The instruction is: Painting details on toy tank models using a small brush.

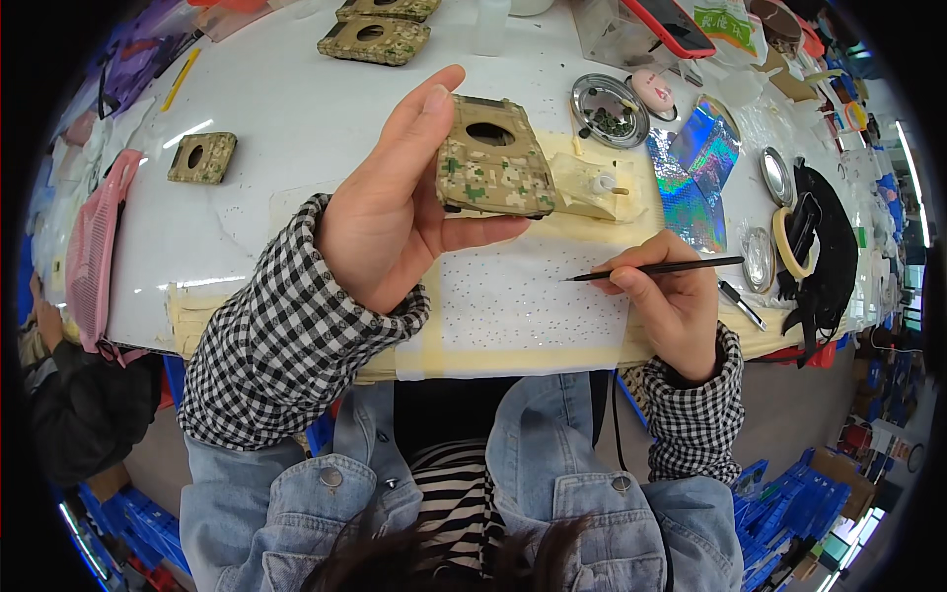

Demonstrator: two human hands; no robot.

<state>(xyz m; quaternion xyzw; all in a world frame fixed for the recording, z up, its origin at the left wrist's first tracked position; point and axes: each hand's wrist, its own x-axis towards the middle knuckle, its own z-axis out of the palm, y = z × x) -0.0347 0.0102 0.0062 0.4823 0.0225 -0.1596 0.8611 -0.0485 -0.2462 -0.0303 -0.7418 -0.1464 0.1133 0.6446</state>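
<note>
Camo hull [495,180] in L hand [380,232], pattern already on; R hand [671,306] pinches blk pen-like tool [681,266], tip off hull, over specked sheet [523,321] nr desk [266,89] front edge. Detailing left: can't tell.

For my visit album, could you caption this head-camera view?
Left hand holds a camouflage-patterned shell; right hand holds a slim black tool over a speckled white sheet.

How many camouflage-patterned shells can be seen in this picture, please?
4: the held shell in the left hand; the lone shell farther left; the near shell and the far shell, partly cut off, at the top edge. More may be hidden.
</note>
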